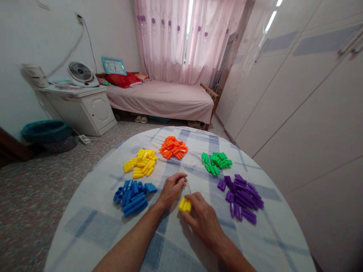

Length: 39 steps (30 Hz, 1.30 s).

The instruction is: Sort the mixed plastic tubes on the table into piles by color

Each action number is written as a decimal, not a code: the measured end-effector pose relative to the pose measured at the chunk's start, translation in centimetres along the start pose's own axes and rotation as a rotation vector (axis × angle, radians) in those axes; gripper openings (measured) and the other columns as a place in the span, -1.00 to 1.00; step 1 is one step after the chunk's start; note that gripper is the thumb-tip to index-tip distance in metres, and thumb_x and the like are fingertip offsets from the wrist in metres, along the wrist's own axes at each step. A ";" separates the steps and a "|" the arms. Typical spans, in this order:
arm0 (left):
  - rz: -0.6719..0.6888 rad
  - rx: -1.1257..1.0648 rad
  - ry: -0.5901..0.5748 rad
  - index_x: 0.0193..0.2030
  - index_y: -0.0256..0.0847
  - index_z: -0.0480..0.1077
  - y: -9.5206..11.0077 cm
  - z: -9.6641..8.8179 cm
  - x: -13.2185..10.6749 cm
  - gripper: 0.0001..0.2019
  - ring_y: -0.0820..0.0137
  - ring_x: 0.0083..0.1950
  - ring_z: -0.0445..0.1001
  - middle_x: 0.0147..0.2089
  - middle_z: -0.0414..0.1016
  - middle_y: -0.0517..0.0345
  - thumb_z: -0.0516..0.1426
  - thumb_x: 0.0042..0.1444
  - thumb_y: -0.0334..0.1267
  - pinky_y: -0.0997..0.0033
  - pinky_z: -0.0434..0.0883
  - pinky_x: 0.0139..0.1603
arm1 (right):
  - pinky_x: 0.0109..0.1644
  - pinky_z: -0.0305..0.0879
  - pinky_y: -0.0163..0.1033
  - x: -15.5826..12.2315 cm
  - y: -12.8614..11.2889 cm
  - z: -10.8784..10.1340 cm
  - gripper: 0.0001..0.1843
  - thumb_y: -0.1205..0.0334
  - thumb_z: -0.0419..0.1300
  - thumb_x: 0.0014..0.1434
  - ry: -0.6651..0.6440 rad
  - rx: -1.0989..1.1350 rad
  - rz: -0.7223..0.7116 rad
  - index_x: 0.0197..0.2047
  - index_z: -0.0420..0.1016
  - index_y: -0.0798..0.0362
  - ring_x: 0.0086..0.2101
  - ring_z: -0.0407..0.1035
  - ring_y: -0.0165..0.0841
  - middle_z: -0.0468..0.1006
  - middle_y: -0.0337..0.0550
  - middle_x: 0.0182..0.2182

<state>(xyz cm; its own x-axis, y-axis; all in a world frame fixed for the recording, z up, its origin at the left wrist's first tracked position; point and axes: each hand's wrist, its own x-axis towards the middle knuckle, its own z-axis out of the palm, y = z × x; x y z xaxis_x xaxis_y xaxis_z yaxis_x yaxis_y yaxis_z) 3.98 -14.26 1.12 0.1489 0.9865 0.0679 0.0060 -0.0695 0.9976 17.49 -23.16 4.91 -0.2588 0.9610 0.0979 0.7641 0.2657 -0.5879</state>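
My right hand (202, 215) grips a yellow plastic piece (185, 204) between thumb and fingers, near the middle of the round table. Ahead of it and to the left, my left hand (173, 187) is closed, its fingertips pressed together; whatever they hold, if anything, I cannot make out. A thin pale line shows beside those fingertips, perhaps a string or a crease. Blue tube-like pieces (133, 196) lie left of my left hand. Purple pieces (242, 196) are heaped to the right of my right hand.
Farther back on the checked tablecloth (87, 219) sit piles of yellow pieces (143, 163), orange pieces (172, 147) and green pieces (217, 162). Beyond the table stand a bed (164, 96), a white cabinet (96, 109) with a fan, and a wardrobe (283, 94) on the right.
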 end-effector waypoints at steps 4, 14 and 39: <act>-0.015 -0.013 0.083 -0.14 -0.25 0.39 -0.2 0.1 0.1 -0.76 0.48 -0.38 0.44 -0.29 0.44 0.13 0.04 0.07 -0.25 0.49 0.39 -0.39 | -0.15 0.24 -0.22 2.6 3.4 -1.5 -0.68 0.20 0.10 0.09 0.155 -0.044 0.170 -0.05 0.40 0.04 -0.27 0.35 -0.33 0.41 -0.12 -0.19; 0.197 0.307 -0.063 -0.11 -0.19 0.43 0.3 0.0 -0.3 -0.76 0.47 -0.32 0.41 -0.21 0.46 0.13 0.10 0.08 -0.23 0.46 0.37 -0.24 | -0.07 0.33 -0.19 5.3 4.4 1.0 -0.60 0.24 0.10 0.08 0.276 0.311 0.047 0.02 0.35 0.07 -0.18 0.38 -0.32 0.43 -0.07 -0.10; 0.422 0.975 0.092 0.09 -0.14 0.31 4.0 -3.3 -0.3 -0.56 0.23 0.05 0.31 0.00 0.40 0.03 0.15 0.02 -0.22 0.23 0.26 0.10 | 0.01 0.28 -0.13 2.3 5.5 2.4 -0.66 0.39 -0.05 0.09 0.462 0.177 -0.071 -0.09 0.39 0.09 -0.13 0.36 -0.31 0.45 -0.05 -0.17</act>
<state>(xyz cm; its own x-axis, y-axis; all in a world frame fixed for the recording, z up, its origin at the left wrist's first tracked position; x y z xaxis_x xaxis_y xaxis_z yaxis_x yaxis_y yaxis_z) 0.68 -14.32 5.15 0.2491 0.8594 0.4465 0.7660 -0.4569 0.4522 19.68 -19.71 -0.08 0.0126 0.8853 0.4648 0.6316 0.3534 -0.6901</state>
